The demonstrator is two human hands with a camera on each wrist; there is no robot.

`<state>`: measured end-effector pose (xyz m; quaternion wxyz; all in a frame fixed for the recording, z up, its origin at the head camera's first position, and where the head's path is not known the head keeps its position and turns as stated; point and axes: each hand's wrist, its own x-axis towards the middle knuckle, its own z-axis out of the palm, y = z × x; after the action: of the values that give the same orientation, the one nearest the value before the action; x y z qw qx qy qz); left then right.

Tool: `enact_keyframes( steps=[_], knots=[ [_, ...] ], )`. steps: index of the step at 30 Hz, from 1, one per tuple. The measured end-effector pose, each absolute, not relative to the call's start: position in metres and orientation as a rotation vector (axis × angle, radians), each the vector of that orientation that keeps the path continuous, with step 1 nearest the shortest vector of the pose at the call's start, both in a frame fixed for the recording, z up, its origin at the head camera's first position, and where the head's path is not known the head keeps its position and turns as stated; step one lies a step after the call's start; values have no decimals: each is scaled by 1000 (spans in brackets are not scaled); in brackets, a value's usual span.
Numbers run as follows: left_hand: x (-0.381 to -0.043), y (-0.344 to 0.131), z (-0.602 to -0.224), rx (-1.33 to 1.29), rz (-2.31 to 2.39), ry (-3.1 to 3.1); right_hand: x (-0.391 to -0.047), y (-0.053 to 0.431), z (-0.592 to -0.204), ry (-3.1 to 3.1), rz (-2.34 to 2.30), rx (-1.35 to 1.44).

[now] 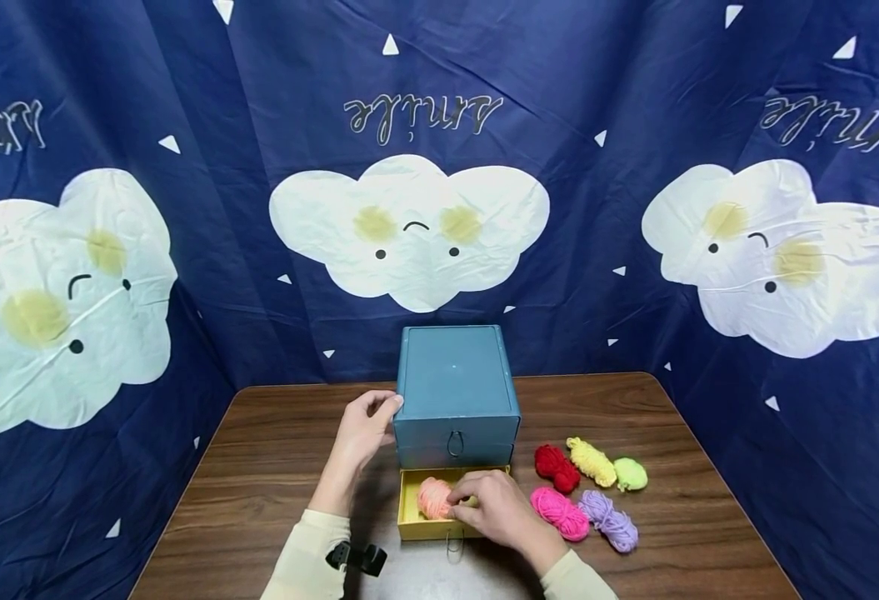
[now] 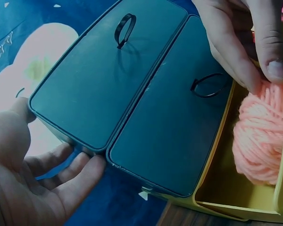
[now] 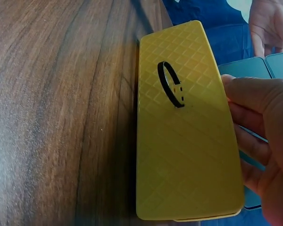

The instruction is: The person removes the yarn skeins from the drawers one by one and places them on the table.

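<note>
A blue drawer cabinet stands at the back middle of the table, its lowest drawer, a yellow one, pulled out in front. Inside that drawer lies a peach skein of yarn. My right hand reaches in from the right and pinches the skein's right end with thumb and fingertips, seen closely in the left wrist view. My left hand rests against the cabinet's left side, thumb and fingers touching its edge. The right wrist view shows the drawer's front with its black loop handle.
Right of the drawer, several skeins lie on the wooden table: red, yellow, light green, bright pink and lavender. A dark blue cloth with clouds hangs behind and at both sides.
</note>
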<state>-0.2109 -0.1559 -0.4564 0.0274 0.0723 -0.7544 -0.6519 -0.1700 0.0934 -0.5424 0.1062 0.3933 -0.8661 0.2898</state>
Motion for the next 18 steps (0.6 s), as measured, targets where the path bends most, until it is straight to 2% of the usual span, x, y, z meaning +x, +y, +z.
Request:
enact_keyframes(
  steps=[18],
  knots=[
    [-211,-156,-457,227,-1996,-2339,-174,105,-540,-2448,915,1070]
  ],
)
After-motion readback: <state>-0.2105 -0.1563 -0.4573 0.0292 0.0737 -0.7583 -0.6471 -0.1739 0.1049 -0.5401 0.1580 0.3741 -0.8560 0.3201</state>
